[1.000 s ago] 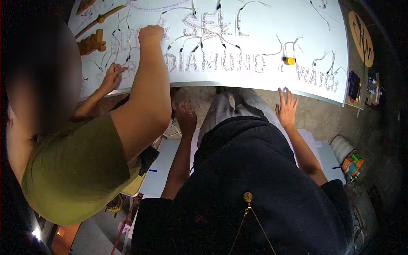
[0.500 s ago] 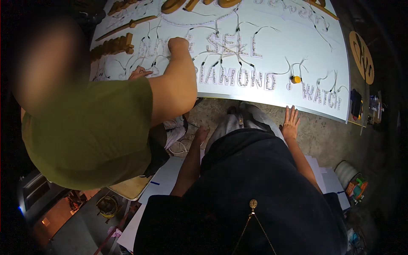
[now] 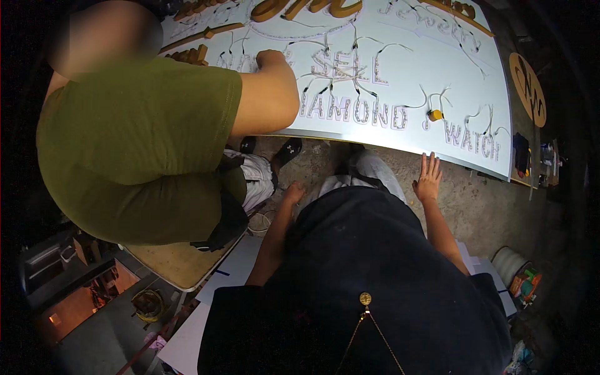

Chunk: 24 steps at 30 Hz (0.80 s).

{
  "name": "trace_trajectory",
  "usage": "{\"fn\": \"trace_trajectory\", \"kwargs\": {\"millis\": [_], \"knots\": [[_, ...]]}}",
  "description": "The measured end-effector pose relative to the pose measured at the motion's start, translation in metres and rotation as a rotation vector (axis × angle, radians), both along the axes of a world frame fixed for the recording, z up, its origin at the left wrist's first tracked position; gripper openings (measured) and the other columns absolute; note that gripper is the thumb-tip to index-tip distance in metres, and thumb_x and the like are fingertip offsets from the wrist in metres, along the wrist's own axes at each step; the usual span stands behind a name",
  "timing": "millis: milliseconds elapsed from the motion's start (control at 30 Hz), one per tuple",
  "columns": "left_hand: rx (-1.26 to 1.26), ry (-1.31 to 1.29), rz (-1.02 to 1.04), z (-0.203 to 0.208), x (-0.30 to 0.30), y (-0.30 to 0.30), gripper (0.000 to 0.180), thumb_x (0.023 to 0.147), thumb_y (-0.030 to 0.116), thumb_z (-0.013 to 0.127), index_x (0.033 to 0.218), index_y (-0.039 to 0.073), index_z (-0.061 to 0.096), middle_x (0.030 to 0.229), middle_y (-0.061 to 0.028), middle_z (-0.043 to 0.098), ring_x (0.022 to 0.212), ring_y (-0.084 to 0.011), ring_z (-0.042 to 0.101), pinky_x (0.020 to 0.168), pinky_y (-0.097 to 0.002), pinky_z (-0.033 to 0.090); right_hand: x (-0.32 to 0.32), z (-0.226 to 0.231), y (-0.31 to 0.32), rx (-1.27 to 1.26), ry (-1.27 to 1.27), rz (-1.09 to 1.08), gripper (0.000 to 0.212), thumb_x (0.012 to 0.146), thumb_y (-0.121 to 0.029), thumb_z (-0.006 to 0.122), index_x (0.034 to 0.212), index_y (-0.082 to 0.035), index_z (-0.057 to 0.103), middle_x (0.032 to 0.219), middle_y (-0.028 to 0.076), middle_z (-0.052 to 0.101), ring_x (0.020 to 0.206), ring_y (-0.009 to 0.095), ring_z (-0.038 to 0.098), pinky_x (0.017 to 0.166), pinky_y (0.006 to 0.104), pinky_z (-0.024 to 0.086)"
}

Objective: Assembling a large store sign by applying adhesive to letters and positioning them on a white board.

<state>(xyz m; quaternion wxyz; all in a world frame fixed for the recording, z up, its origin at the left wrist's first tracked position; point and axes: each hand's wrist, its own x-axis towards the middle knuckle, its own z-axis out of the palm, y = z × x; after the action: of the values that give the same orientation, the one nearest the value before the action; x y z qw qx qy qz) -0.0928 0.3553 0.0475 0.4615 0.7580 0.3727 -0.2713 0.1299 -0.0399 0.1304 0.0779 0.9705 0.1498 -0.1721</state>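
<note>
My right hand (image 3: pixel 428 180) is open, its fingers stretched out onto the near edge of a large white board (image 3: pixel 350 138). Beside my left thigh hangs my left hand (image 3: pixel 294 192), fingers curled in and nothing visible in them. LED-lined letters (image 3: pixel 379 115) lie in rows on the board, with thin wires (image 3: pixel 342 76) running from them. A small yellow cylinder (image 3: pixel 435 115) stands among the wires, beyond my right hand. At my left, a person in an olive shirt (image 3: pixel 144 144) leans over the board, one hand (image 3: pixel 270 57) on the letters.
Brown script letters (image 3: pixel 306 9) lie along the far side of the board. A round wooden plate (image 3: pixel 528 89) sits past its right edge. A tan-topped seat (image 3: pixel 178 265) is behind the person. A white cylindrical container (image 3: pixel 507 262) stands on the floor at right.
The person in the olive shirt leans further forward and to the right, covering more of the board's left part. My hands stay in nearly the same places; the view has shifted slightly.
</note>
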Motion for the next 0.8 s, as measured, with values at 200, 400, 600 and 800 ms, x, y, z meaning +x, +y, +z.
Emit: {"fn": "trace_trajectory", "kwargs": {"millis": [200,400,600,800], "knots": [[0.125,0.037,-0.189,-0.040,-0.091,0.006,0.041,0.084,0.034,0.056,0.106,0.000,0.061,0.102,-0.0238,0.061,0.095,-0.0370,0.060,0.080,-0.0435,0.047,0.002,-0.012,0.003,-0.014,-0.030,-0.004,0.113,0.071,-0.029,0.074,0.147,-0.018,-0.009,0.153,0.012,-0.006,0.141,0.034,0.003,0.109,0.0526,0.021],[0.057,0.026,-0.223,-0.080,-0.125,0.011,0.042,0.085,0.038,0.053,0.103,0.001,0.063,0.104,-0.0233,0.061,0.096,-0.0383,0.059,0.082,-0.0440,0.046,0.005,-0.008,0.009,-0.091,0.033,-0.002,0.114,0.071,-0.034,0.074,0.146,-0.018,-0.010,0.153,0.011,-0.010,0.141,0.034,0.000,0.109,0.0528,0.020],[-0.005,0.006,-0.259,-0.115,-0.072,0.017,0.043,0.087,0.041,0.050,0.101,0.003,0.064,0.105,-0.0228,0.060,0.097,-0.0393,0.058,0.084,-0.0445,0.046,0.006,-0.011,0.009,0.008,0.072,-0.016,0.123,0.064,-0.036,0.080,0.146,-0.017,-0.010,0.152,0.012,-0.014,0.140,0.037,-0.004,0.107,0.0576,0.021],[0.080,-0.117,-0.234,-0.088,-0.041,-0.008,0.045,0.084,0.041,0.055,0.104,0.002,0.063,0.110,-0.0234,0.059,0.101,-0.0373,0.058,0.088,-0.0434,0.045,0.009,0.008,0.010,-0.006,0.163,-0.048,0.122,0.065,-0.037,0.079,0.146,-0.020,-0.011,0.152,0.012,-0.015,0.140,0.037,-0.005,0.107,0.0583,0.020]]}}
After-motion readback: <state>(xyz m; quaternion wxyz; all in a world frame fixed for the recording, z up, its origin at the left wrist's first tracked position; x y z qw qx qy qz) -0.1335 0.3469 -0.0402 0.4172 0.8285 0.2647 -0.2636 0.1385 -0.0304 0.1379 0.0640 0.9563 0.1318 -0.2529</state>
